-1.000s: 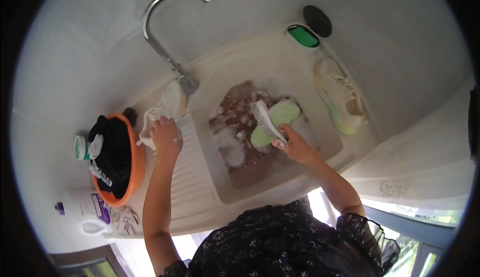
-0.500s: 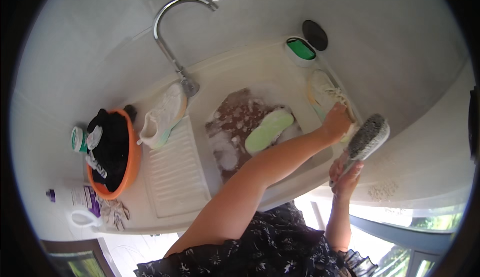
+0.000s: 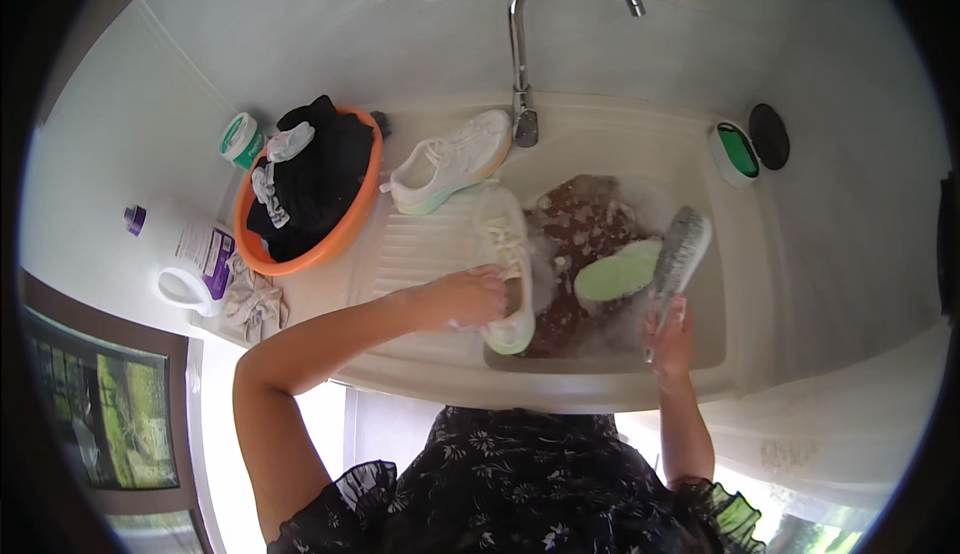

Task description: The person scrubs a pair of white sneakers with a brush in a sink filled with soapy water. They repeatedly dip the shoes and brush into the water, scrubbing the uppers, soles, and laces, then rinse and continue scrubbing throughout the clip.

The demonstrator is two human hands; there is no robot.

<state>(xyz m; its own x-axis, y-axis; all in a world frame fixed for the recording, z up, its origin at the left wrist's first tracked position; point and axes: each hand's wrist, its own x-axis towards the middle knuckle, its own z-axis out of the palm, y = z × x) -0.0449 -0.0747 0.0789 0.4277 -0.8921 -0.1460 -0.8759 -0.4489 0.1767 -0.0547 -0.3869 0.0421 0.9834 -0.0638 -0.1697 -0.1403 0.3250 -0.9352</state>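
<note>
My left hand (image 3: 470, 297) is closed on the heel opening of a white laced sneaker (image 3: 507, 244), which lies along the right edge of the ribbed washboard (image 3: 410, 264), toe away from me. In my right hand (image 3: 670, 329) is the handle of a scrub brush (image 3: 683, 249) with grey bristles, held over the right part of the sink basin (image 3: 735, 324). A pale green insole (image 3: 615, 271) floats in the brownish, sudsy water beside the brush. The other white sneaker (image 3: 455, 162) rests at the far end of the washboard, next to the tap.
A chrome tap (image 3: 518, 54) rises behind the basin. Leftward stand an orange basin (image 3: 365, 194) of dark clothes, a white-and-green tub (image 3: 240, 141), a white jug (image 3: 190, 269) with purple label, and crumpled gloves (image 3: 255, 299). An oval container (image 3: 735, 154) with green contents sits far right.
My left hand has brought the sneaker from the basin's right side across to the washboard. My right hand has moved the brush inward over the basin. The view has turned left.
</note>
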